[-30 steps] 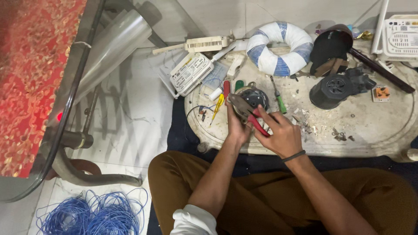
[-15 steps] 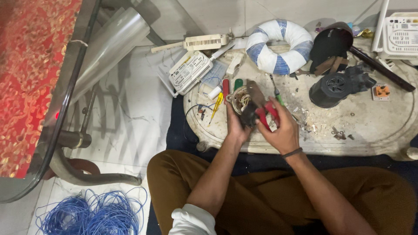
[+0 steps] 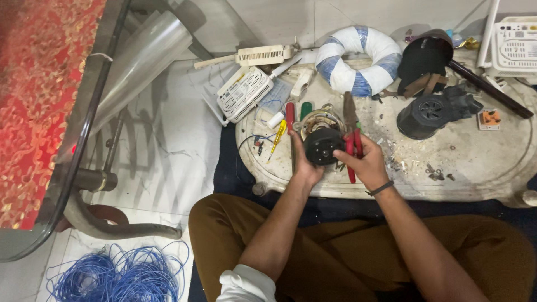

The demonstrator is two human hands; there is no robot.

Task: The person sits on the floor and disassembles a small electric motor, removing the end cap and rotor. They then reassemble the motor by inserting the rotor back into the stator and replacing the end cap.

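Marble-pale and scuffed, a low oval table [image 3: 481, 168] lay in front of a person seated cross-legged in brown trousers [image 3: 347, 251], seen from the head camera looking down. Clutter crowded the tabletop: a ring-shaped coil wrapped in white and blue tape [image 3: 361, 61] at the far edge, a black domed cap [image 3: 425, 56] beside it, a black ribbed motor housing [image 3: 428, 114] to the right, and a small orange and white block [image 3: 490, 118] further right. On the left side lay a white vented box [image 3: 244, 92], a long cream vented bar [image 3: 257, 56], a yellow-handled screwdriver [image 3: 278, 134], a red-handled tool [image 3: 290, 112] and a green-handled tool [image 3: 306, 109]. White crumbs and small metal bits dotted the surface near the hands. A bundle of blue wire [image 3: 117, 274] sat loose on the white tile floor, beside a glass-topped table with a red patterned cover [image 3: 39, 95].

Over the near edge of the oval table, the left hand [image 3: 305, 162] curled closed around a round black motor part [image 3: 323, 144] with a coppery winding ring behind it, fingers wrapped under its left side. The right hand [image 3: 366, 162], wearing a dark wristband, closed around red-handled pliers [image 3: 352, 140], whose metal nose pointed away past the motor part's right edge, just beside it.
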